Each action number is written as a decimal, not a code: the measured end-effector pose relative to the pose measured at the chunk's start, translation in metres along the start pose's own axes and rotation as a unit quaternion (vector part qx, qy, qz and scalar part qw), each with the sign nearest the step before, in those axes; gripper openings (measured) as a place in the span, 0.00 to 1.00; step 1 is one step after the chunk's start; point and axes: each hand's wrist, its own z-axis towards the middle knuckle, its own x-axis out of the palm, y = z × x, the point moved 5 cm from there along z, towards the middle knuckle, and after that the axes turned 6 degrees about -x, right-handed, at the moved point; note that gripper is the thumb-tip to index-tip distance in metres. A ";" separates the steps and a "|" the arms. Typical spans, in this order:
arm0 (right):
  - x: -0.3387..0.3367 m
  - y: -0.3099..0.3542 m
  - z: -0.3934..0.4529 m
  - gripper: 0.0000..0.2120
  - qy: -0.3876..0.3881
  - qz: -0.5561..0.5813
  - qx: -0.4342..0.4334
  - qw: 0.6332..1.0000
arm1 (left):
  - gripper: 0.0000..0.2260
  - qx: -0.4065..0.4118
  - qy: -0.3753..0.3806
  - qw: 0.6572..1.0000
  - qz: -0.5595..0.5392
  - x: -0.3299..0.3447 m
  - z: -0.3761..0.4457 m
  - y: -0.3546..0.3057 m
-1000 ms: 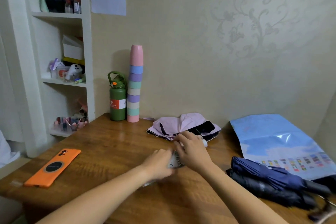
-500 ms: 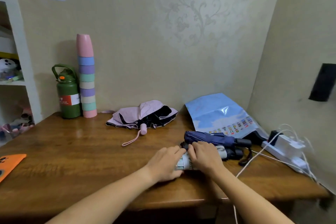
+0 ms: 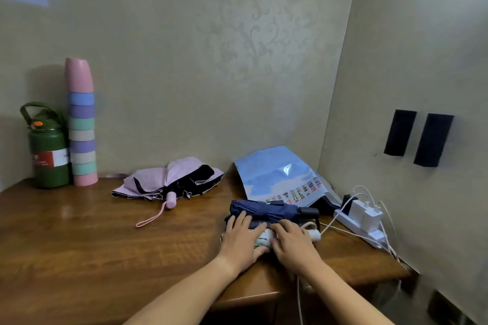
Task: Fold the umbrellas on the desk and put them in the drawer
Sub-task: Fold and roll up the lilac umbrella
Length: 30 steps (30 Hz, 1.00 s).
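White umbrella [image 3: 264, 238] under both hands, navy umbrella [image 3: 266, 210] touching behind.

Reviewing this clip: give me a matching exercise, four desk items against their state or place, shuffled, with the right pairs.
Things:
1. pink umbrella
2. white umbrella
3. green bottle
4. power strip

States:
A. stands beside the stacked cups
B. lies loose, not folded
C. lies under both hands
D. lies by the right wall, chargers plugged in

Pairs: 1-B, 2-C, 3-A, 4-D

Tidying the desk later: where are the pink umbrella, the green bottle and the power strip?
pink umbrella [image 3: 161, 176], head view, on its canopy.
green bottle [image 3: 48, 150], head view, on its body.
power strip [image 3: 355, 227], head view, on its white casing.
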 end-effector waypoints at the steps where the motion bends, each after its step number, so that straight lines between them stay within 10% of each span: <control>1: 0.001 0.000 0.003 0.18 0.005 0.001 0.006 1.000 | 0.30 -0.009 0.007 1.000 -0.001 0.001 0.001 0.002; 11: 0.011 0.055 0.087 0.07 -0.044 0.032 -0.039 0.998 | 0.20 0.149 -0.108 0.980 -0.072 -0.003 -0.014 0.094; 22: 0.086 0.188 0.207 0.22 0.029 0.154 -0.030 0.987 | 0.13 -0.129 -0.154 0.979 -0.027 -0.001 -0.049 0.307; 30: 0.125 0.238 0.254 0.29 0.021 0.218 0.117 0.969 | 0.06 -0.328 -0.205 0.895 -0.224 -0.003 -0.052 0.367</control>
